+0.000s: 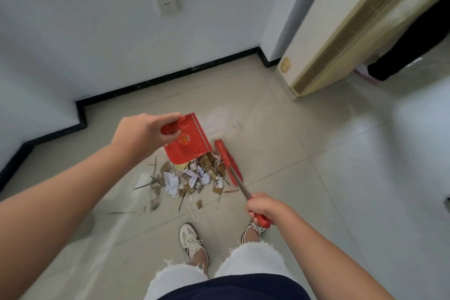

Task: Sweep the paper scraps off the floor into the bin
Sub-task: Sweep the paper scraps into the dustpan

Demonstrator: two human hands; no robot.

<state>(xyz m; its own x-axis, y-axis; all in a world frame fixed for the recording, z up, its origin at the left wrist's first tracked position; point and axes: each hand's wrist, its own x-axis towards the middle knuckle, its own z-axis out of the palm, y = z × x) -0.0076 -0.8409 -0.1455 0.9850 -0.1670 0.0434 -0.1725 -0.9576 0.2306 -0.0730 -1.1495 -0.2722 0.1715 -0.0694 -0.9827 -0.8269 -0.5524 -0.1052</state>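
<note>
Two white sneakers (pixel 190 238) on tiled floor (pixel 316 178). Right hand (pixel 261 207) clenched around red broom handle (pixel 261 219); broom head (pixel 229 161) on floor, touching right edge of paper scraps (pixel 187 178) heaped ahead of feet. Left hand (pixel 143 134) grips red dustpan (pixel 187 141) handle; pan tilted at pile's far edge. Beyond: black skirting, white wall.

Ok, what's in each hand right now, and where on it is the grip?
The left hand holds the red dustpan by its handle. The right hand grips the red broom near the top of its handle.
</note>
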